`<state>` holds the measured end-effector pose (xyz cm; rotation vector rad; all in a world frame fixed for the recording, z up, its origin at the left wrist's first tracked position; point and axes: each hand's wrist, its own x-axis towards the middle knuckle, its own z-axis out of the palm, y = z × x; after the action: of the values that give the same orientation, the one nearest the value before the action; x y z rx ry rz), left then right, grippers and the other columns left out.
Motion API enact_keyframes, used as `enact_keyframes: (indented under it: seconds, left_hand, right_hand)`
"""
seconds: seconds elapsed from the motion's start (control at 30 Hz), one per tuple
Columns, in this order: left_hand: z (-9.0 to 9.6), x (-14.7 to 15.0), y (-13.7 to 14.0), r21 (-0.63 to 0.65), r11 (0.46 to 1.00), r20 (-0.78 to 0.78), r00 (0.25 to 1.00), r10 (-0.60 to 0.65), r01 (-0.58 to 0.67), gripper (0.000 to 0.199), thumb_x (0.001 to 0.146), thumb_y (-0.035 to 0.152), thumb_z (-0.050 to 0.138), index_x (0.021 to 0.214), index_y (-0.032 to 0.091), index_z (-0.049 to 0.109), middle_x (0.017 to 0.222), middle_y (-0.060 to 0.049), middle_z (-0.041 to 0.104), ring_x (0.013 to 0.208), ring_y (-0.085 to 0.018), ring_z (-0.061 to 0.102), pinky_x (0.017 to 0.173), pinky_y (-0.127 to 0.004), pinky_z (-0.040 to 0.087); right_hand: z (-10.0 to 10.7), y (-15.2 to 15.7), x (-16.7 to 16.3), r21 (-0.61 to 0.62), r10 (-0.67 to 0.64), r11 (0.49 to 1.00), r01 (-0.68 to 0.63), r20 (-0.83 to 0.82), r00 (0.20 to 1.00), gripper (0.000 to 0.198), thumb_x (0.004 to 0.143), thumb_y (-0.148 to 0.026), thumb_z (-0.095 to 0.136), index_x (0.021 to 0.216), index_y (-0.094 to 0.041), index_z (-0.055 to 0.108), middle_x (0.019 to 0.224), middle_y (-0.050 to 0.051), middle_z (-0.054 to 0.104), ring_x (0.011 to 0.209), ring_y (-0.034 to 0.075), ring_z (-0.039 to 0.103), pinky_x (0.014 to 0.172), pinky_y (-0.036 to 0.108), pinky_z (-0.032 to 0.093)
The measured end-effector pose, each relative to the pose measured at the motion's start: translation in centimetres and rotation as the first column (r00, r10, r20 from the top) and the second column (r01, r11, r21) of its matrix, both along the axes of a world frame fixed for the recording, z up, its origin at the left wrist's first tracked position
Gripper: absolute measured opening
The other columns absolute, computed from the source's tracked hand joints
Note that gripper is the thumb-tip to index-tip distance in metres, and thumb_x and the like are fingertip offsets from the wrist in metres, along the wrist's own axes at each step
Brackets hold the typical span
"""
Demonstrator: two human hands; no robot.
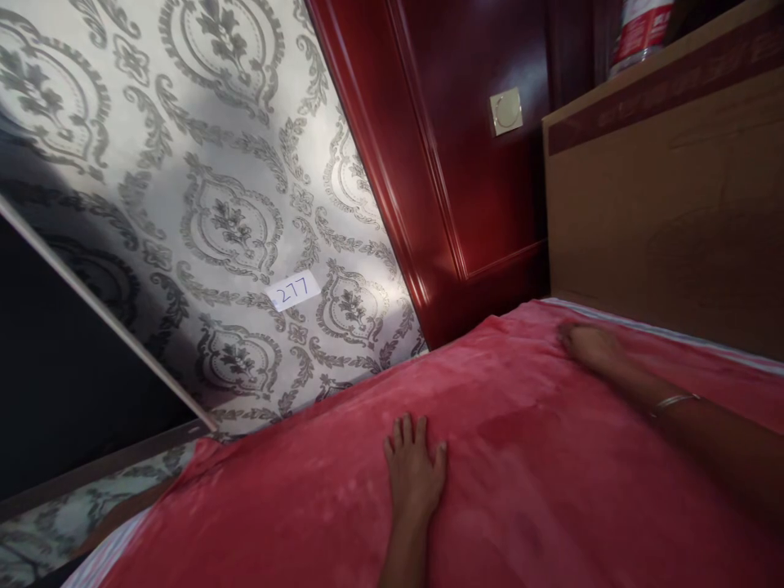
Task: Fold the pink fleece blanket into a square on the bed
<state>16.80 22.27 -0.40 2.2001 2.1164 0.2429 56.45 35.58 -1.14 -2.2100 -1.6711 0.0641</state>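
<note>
- The left hand (414,469) is lying flat, fingers spread, on the fuzzy red fleece blanket (527,490) covering the bed.
- The right hand (589,345) is pressing the blanket near the brown headboard (667,212); blurred, seemingly flat.

Red blanket (527,457): plush, fleece-like cloth of a pinkish red, spread flat across the bed and filling the near and right part of the scene. The nap is seen to catch the light in paler patches at its middle. Its far edge is laid close along the brown headboard side at the right, where a narrow strip of striped pale sheet is left showing. Its left edge is run diagonally from the far middle down to the near left, with a corner lying at the left beside the patterned wall. Both hands are pressed palm-down on its surface. Few folds are visible; the near part is blurred.
</note>
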Motion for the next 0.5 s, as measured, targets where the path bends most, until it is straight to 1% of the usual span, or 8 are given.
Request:
enact_keyframes:
  seconds: [0.07, 0.13, 0.17, 0.27, 0.37, 0.43, 0.5]
  left_hand:
    - [0.0, 0.0, 0.0, -0.003, 1.0, 0.004, 1.0, 0.003, -0.003, 0.061, 0.098, 0.048, 0.037, 0.153, 0.024, 0.045, 0.165, -0.008, 0.031, 0.154, -0.029, 0.022, 0.124, -0.053, 0.017]
    - [-0.1, 0.0, 0.1, -0.004, 1.0, 0.005, 1.0, 0.006, -0.006, 0.061, 0.097, 0.049, 0.037, 0.153, 0.025, 0.045, 0.165, -0.008, 0.031, 0.154, -0.029, 0.022, 0.124, -0.053, 0.017]
    - [-0.2, 0.0, 0.2, -0.006, 1.0, 0.005, 1.0, 0.008, -0.008, 0.061, 0.097, 0.049, 0.038, 0.152, 0.025, 0.045, 0.165, -0.007, 0.031, 0.154, -0.028, 0.022, 0.125, -0.052, 0.016]
    - [-0.3, 0.0, 0.3, -0.014, 1.0, 0.003, 1.0, 0.016, -0.016, 0.06, 0.096, 0.048, 0.039, 0.152, 0.026, 0.045, 0.165, -0.006, 0.031, 0.154, -0.029, 0.022, 0.125, -0.052, 0.016]
    - [-0.4, 0.1, 0.3, -0.021, 0.999, 0.014, 1.0, 0.025, -0.025, 0.06, 0.095, 0.046, 0.041, 0.152, 0.027, 0.046, 0.165, -0.005, 0.032, 0.154, -0.028, 0.022, 0.125, -0.052, 0.016]
    - [-0.3, 0.1, 0.3, -0.031, 0.999, 0.021, 0.999, 0.033, -0.032, 0.06, 0.095, 0.045, 0.042, 0.152, 0.027, 0.046, 0.165, -0.004, 0.031, 0.155, -0.027, 0.021, 0.126, -0.051, 0.015]
    - [-0.2, 0.2, 0.2, -0.049, 0.998, 0.024, 0.999, 0.04, -0.039, 0.061, 0.095, 0.045, 0.042, 0.153, 0.028, 0.045, 0.165, -0.004, 0.029, 0.155, -0.026, 0.02, 0.126, -0.051, 0.014]
  right_hand:
    - [0.7, 0.4, 1.0, -0.039, -0.078, 0.996, 0.077, -0.032, 0.996, 0.041, 0.1, -0.027, 0.038, 0.122, -0.008, 0.067, 0.121, 0.021, 0.067, 0.108, 0.026, 0.064, 0.089, 0.037, 0.048]
    - [1.3, 1.2, 2.2, -0.083, -0.153, 0.986, 0.147, -0.067, 0.986, 0.041, 0.102, -0.033, 0.042, 0.128, -0.01, 0.061, 0.122, 0.017, 0.066, 0.106, 0.022, 0.065, 0.09, 0.037, 0.049]
    - [1.6, 1.8, 2.7, -0.107, -0.183, 0.979, 0.174, -0.084, 0.98, 0.04, 0.102, -0.037, 0.044, 0.128, -0.011, 0.06, 0.121, 0.014, 0.067, 0.105, 0.02, 0.065, 0.091, 0.037, 0.049]
    - [1.9, 3.9, 3.8, -0.188, -0.239, 0.959, 0.214, -0.125, 0.963, 0.035, 0.1, -0.041, 0.05, 0.114, -0.012, 0.064, 0.111, 0.01, 0.068, 0.097, 0.017, 0.065, 0.087, 0.034, 0.051]
    - [1.8, 6.0, 4.2, -0.259, -0.249, 0.944, 0.202, -0.161, 0.955, 0.027, 0.098, -0.036, 0.054, 0.099, -0.012, 0.067, 0.096, 0.008, 0.069, 0.087, 0.015, 0.065, 0.081, 0.031, 0.05]
    - [1.5, 7.2, 4.5, -0.282, -0.241, 0.941, 0.186, -0.178, 0.954, 0.026, 0.096, -0.029, 0.053, 0.091, -0.01, 0.07, 0.086, 0.009, 0.069, 0.079, 0.016, 0.065, 0.076, 0.03, 0.048]
    - [1.0, 8.2, 5.0, -0.27, -0.232, 0.946, 0.18, -0.176, 0.957, 0.031, 0.095, -0.025, 0.05, 0.082, -0.008, 0.072, 0.079, 0.014, 0.068, 0.074, 0.018, 0.065, 0.07, 0.03, 0.046]
